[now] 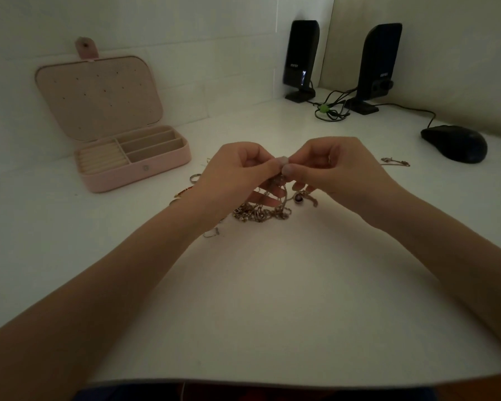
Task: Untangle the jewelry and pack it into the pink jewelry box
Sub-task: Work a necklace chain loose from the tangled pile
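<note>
A tangle of gold chains (265, 211) lies on the white desk, with part of it lifted between my hands. My left hand (237, 172) and my right hand (333, 169) meet fingertip to fingertip above the pile, both pinching the raised chain. A dark round pendant (298, 198) hangs below my right fingers. The pink jewelry box (133, 166) stands open at the far left, lid upright, its ring rolls and compartments showing nothing inside. A ring (195, 178), a red-gold piece (182, 193), a small hook (211, 233) and a separate chain piece (395, 162) lie loose around.
Two black speakers (301, 59) (379, 65) stand at the back right with cables (330, 110) bundled between them. A black mouse (454, 143) sits on the right. The white wall runs close behind the box. The desk's front edge (272, 382) is near my body.
</note>
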